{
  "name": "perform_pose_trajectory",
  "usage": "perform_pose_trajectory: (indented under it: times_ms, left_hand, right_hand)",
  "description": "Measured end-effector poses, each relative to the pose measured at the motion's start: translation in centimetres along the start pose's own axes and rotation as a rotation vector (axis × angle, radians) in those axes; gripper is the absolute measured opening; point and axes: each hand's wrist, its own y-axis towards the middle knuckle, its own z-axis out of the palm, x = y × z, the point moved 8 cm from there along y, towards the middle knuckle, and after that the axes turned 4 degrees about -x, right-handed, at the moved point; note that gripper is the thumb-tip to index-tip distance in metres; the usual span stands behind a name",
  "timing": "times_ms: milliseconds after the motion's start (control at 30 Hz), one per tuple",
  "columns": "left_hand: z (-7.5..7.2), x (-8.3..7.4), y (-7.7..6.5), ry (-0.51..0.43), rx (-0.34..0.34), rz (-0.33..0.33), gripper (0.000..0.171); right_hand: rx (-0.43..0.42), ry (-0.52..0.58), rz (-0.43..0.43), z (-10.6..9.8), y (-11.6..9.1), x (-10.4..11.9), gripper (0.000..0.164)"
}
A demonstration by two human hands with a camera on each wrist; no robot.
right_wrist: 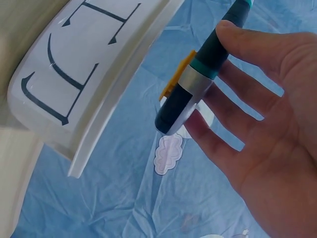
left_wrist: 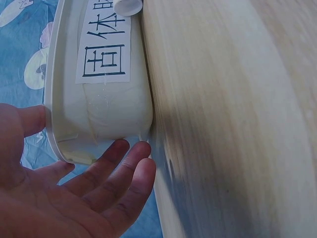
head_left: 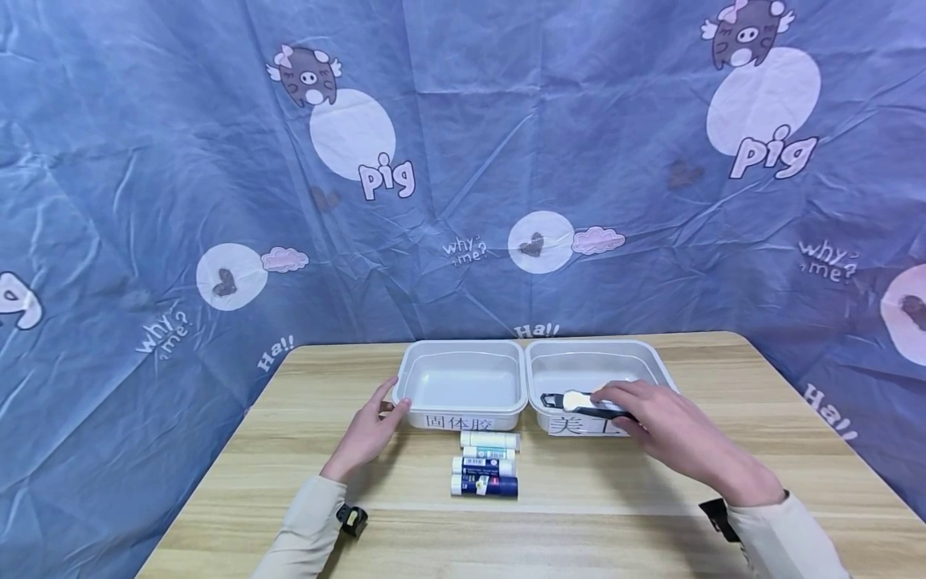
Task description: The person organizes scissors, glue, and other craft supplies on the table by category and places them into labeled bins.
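Note:
My right hand [head_left: 661, 422] holds a utility knife [head_left: 582, 404] above the front rim of the right white bin [head_left: 600, 347]. In the right wrist view, the thumb and fingers pinch its dark body, which has teal bands, a silver section and an orange slider. My left hand [head_left: 369, 434] is at the front left corner of the left white bin [head_left: 463, 347]. Thumb and index finger touch its rim in the left wrist view, and the other fingers lie loosely beside the wall. Several glue sticks [head_left: 485, 486] lie stacked in a row before the bins.
Both bins stand side by side at the back of the wooden table [head_left: 405, 535], with labels in Chinese characters on their fronts. Behind them hangs a blue printed cloth [head_left: 463, 161]. The right bin's inside is partly hidden by the right hand and knife.

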Motion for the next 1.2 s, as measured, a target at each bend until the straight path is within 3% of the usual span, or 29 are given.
perform_pose_trajectory:
  times_ms: [1200]
  left_hand:
    - [-0.1, -0.3, -0.1, -0.001, -0.003, 0.004, 0.065]
  right_hand:
    - [-0.005, -0.063, 0.090, 1.2, -1.1, -3.0, 0.042]
